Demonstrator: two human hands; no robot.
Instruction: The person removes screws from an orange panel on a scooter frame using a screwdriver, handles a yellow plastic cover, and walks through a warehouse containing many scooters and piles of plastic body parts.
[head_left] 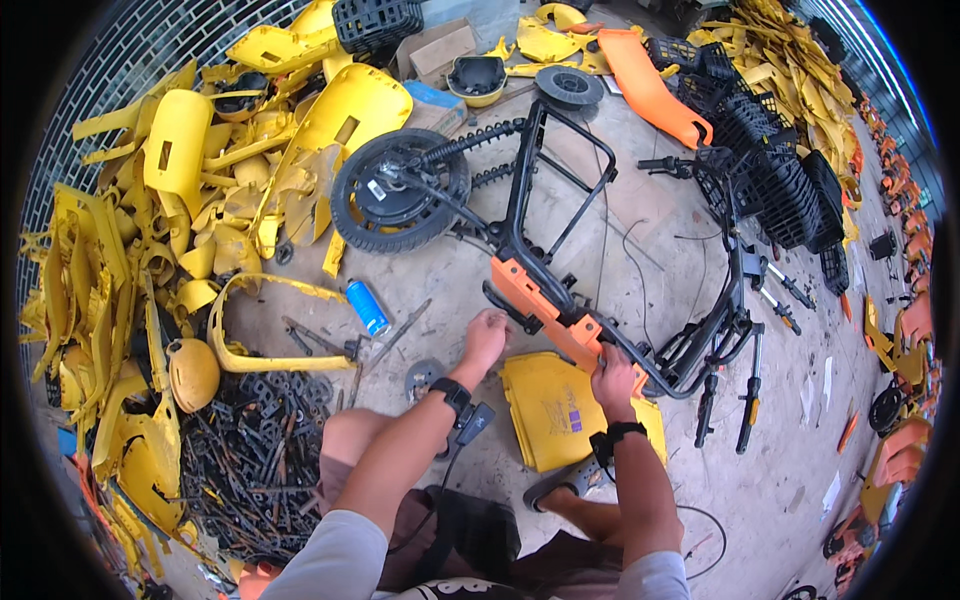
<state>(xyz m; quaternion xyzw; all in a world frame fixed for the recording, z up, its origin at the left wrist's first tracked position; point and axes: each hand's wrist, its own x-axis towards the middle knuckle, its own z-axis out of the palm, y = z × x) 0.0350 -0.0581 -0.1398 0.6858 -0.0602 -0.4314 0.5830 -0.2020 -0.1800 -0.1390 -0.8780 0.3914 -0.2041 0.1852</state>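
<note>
A black scooter frame (pixel 517 215) lies on its side in front of me, its rear wheel (pixel 400 190) at the far left. Along its lower bar runs a long orange plastic cover (pixel 543 308). My right hand (pixel 613 382) is closed round the near right end of this cover. By the cover's left side, close to a black part of the frame, my left hand (pixel 485 338) has its fingers curled; what they hold, if anything, is hidden. Beneath the near end of the frame sits a yellow plastic box (pixel 535 412).
Yellow plastic panels (pixel 180 150) are heaped on the left, above a pile of dark metal parts (pixel 260 440). A blue can (pixel 367 307) and a metal rod (pixel 402 330) lie left of the frame. Black baskets (pixel 765 165) and a handlebar fork (pixel 752 385) are on the right.
</note>
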